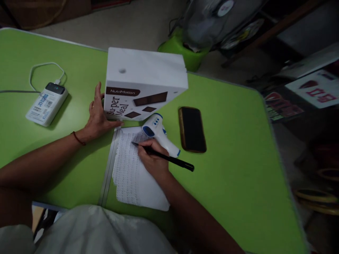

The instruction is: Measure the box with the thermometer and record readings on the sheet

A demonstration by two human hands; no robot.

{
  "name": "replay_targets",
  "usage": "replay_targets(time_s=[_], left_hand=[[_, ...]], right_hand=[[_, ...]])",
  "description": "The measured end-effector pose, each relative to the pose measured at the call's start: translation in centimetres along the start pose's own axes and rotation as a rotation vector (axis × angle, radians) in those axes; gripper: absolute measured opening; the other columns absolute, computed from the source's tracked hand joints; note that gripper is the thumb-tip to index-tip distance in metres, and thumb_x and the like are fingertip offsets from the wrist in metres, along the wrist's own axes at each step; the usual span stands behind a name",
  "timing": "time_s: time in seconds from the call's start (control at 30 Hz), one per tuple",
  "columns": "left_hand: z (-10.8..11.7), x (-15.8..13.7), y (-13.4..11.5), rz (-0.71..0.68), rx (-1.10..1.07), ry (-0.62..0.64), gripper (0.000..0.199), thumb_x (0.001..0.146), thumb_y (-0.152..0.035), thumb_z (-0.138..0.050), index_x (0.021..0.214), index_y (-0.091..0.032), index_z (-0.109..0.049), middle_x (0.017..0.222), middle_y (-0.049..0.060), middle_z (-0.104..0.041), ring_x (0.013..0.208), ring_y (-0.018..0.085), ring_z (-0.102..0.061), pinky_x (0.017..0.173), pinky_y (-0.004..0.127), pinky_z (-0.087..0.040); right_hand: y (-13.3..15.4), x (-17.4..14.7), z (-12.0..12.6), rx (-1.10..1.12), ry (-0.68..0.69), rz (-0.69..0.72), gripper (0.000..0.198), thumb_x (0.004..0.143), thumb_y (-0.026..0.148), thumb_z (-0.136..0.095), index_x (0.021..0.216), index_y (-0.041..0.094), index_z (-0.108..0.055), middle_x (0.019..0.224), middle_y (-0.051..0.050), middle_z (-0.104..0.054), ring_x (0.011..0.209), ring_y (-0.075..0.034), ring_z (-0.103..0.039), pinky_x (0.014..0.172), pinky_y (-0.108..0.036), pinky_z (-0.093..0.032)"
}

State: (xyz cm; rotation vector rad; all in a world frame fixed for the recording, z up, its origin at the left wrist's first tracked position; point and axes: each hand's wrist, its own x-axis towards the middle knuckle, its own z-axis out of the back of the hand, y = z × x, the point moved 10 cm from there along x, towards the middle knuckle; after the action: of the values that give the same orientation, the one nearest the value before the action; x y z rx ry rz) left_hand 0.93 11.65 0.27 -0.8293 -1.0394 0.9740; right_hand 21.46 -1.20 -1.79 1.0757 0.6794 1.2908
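Note:
My left hand [97,114] grips the near left corner of a white box [145,68] printed "NutriMotion Super Meal". Its thumb lies along the lower front edge, while the fingers spread up the left side. Pinched in my right hand [153,158] is a black pen [182,163], its tip at the page. Beneath that hand lies a sheet of paper [150,192], its left part covered in rows of small handwriting. A white and blue infrared thermometer [159,132] rests just beyond the right hand, partly hidden by it.
A dark phone [192,129] in a brown case lies to the right. On the left sits a white power bank [46,106] with a cable [46,64] plugged in. The green table [238,158] has a metal seam [108,173]. Behind it stands a green bucket [194,61].

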Motion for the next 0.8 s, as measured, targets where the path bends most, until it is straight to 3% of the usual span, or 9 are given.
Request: replay_targets(time_s=[0.17, 0.4, 0.57, 0.8], left_hand=[[0.0, 0.1, 0.2, -0.021, 0.032, 0.017, 0.138, 0.048, -0.031, -0.099, 0.156, -0.025, -0.013, 0.144, 0.01, -0.048, 0.144, 0.041, -0.033, 0.125, 0.059, -0.011], [0.0, 0.1, 0.5, -0.096, 0.186, 0.007, 0.142, 0.048, -0.039, -0.099, 0.155, -0.035, -0.005, 0.146, 0.009, -0.043, 0.139, 0.042, -0.039, 0.119, 0.066, -0.023], [0.1, 0.1, 0.5, -0.136, 0.184, 0.003, 0.136, 0.054, -0.044, -0.097, 0.153, -0.037, -0.005, 0.147, 0.01, -0.039, 0.14, 0.042, -0.038, 0.12, 0.067, -0.023], [0.2, 0.2, 0.4, -0.158, 0.171, 0.002, 0.134, 0.056, -0.043, -0.096, 0.153, -0.039, -0.005, 0.149, 0.01, -0.036, 0.143, 0.042, -0.035, 0.121, 0.07, -0.022]], right_hand=[[0.1, 0.1, -0.1, 0.027, 0.007, -0.032, 0.005, 0.074, 0.022, -0.062, 0.071, 0.025, -0.062, 0.062, 0.003, -0.06, 0.057, -0.015, -0.055, 0.058, -0.034, -0.048], [0.3, 0.3, 0.2, 0.013, -0.06, 0.009, 0.004, 0.074, 0.021, -0.061, 0.072, 0.025, -0.062, 0.061, 0.005, -0.06, 0.055, -0.013, -0.055, 0.054, -0.03, -0.049], [1.2, 0.3, 0.3, 0.001, -0.077, 0.083, 0.008, 0.073, 0.017, -0.06, 0.07, 0.025, -0.059, 0.058, 0.006, -0.06, 0.053, -0.012, -0.055, 0.051, -0.027, -0.048], [1.3, 0.4, 0.4, -0.022, -0.106, 0.081, 0.007, 0.073, 0.019, -0.059, 0.068, 0.025, -0.057, 0.057, 0.006, -0.059, 0.051, -0.012, -0.053, 0.049, -0.026, -0.047]])
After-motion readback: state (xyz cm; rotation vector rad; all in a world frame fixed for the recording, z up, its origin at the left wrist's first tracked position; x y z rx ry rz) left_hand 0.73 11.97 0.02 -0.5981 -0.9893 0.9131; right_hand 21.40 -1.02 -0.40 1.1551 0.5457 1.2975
